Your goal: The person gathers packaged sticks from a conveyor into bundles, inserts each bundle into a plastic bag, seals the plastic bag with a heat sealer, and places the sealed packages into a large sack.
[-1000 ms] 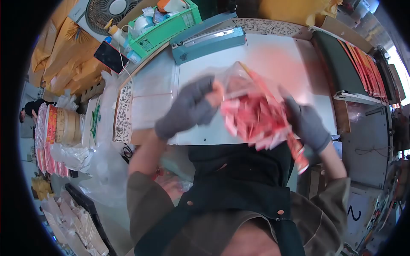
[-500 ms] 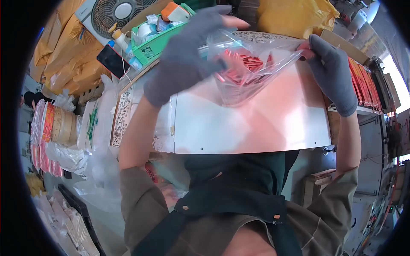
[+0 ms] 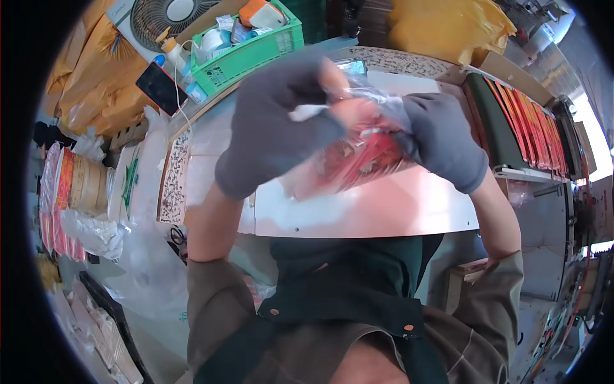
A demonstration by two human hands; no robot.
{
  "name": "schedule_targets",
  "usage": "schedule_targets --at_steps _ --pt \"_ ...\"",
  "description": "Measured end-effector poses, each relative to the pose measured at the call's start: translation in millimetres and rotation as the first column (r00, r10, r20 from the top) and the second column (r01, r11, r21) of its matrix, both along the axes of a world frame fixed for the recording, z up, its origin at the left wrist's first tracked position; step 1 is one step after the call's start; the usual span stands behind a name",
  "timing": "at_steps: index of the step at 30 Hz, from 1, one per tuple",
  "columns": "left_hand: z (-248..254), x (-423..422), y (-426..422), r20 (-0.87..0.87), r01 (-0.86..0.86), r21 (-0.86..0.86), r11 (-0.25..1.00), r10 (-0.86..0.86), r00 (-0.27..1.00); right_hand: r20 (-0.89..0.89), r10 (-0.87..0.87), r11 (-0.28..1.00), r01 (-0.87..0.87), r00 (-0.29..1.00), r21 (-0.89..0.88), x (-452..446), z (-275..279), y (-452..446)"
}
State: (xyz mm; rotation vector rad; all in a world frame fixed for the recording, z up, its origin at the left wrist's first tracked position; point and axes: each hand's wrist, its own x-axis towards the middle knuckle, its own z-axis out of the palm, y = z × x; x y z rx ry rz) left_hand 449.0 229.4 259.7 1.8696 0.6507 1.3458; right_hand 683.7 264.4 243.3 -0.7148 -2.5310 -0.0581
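Between my hands hangs a clear plastic bag (image 3: 364,160) with red pieces inside, above the white board (image 3: 358,217). My left hand (image 3: 281,121), in a grey glove with bare fingertips, pinches the gathered top of the bag; its fingers are blurred. Wrapped round the same gathered part from the other side is my right hand (image 3: 441,137), in a matching grey glove. The lower part of the bag tilts down toward the left.
A green basket (image 3: 249,61) of small items and a phone (image 3: 158,86) are at the upper left. A blue-grey sealer (image 3: 352,66) is partly hidden behind my hands. Red packets (image 3: 527,125) lie on the dark right-hand surface; a yellow bag (image 3: 448,32) stands behind.
The bag was held wide with its mouth spread; now its top is gathered. My right hand has moved left and down, my left hand down toward it.
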Motion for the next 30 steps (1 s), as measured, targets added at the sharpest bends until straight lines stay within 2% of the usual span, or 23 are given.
schedule_targets --at_steps 2,3,5,6,7,8,10,13,14,17,18,21,22,23,25,26,27,29,30 --pt "-15 -3 5 0.188 0.028 -0.118 0.993 -0.005 0.982 -0.049 0.003 0.998 0.001 0.999 0.070 -8 10 4" --pt "-20 -9 5 -0.123 0.040 -0.286 0.957 -0.078 0.989 -0.139 0.019 0.999 -0.012 0.990 0.049 -18 14 11" --pt "-58 7 8 -0.368 -0.224 -0.206 0.952 0.137 0.920 -0.300 0.053 0.999 -0.053 0.952 0.009 -38 22 36" --pt "-76 5 24 -0.254 -0.140 -0.350 0.926 0.050 0.966 -0.382 -0.075 0.987 0.015 0.921 -0.159 -45 14 56" --pt "-94 2 43 -0.126 -0.038 -0.478 0.878 -0.026 0.992 -0.362 -0.184 0.972 0.115 0.914 -0.203 -47 5 82" --pt "-109 2 55 -0.037 0.004 -0.553 0.833 -0.029 0.999 -0.333 -0.289 0.946 0.214 0.897 -0.245 -46 -8 114" --pt "-136 1 79 0.138 0.105 -0.673 0.732 -0.015 0.990 -0.390 -0.414 0.897 0.295 0.823 -0.329 -42 -62 190" --pt "-178 1 109 0.235 0.155 -0.787 0.598 0.058 0.970 -0.342 -0.531 0.847 0.502 0.776 -0.175 -48 -118 252" --pt "-183 -1 118 0.238 0.153 -0.799 0.581 0.073 0.968 -0.320 -0.505 0.858 0.429 0.801 -0.281 -60 -103 251" --pt "-197 -5 141 0.280 0.149 -0.824 0.547 0.165 0.946 -0.492 -0.391 0.920 0.308 0.778 -0.243 -81 -58 257" --pt "-205 -8 149 0.307 0.145 -0.830 0.538 0.224 0.925 -0.529 -0.355 0.927 0.217 0.771 -0.307 -84 -49 256" --pt "-224 -19 163 0.358 0.146 -0.852 0.503 0.355 0.864 -0.379 -0.361 0.915 0.246 0.852 -0.319 -70 -89 280" --pt "-228 -21 167 0.375 0.154 -0.857 0.491 0.390 0.841 -0.084 -0.467 0.853 0.423 0.880 -0.305 -62 -115 293" --pt "-224 -21 166 0.368 0.134 -0.845 0.518 0.380 0.849 -0.120 -0.537 0.831 0.500 0.835 -0.242 -62 -144 286" --pt "-210 -19 162 0.355 0.103 -0.819 0.565 0.356 0.864 -0.191 -0.567 0.816 0.514 0.801 -0.266 -66 -147 283" --pt "-220 -24 164 0.265 0.035 -0.825 0.564 0.332 0.906 -0.198 -0.546 0.829 0.490 0.814 -0.271 -68 -150 282" --pt "-228 -26 162 0.200 -0.083 -0.728 0.680 0.326 0.924 -0.209 -0.532 0.837 0.474 0.821 -0.272 -68 -151 282" --pt "-232 -33 158 0.273 0.065 -0.812 0.579 0.278 0.921 -0.189 -0.543 0.833 0.496 0.818 -0.246 -66 -148 283" --pt "-225 -32 150 0.262 0.021 -0.813 0.582 0.333 0.906 -0.253 -0.498 0.866 0.460 0.830 -0.195 -64 -158 290"
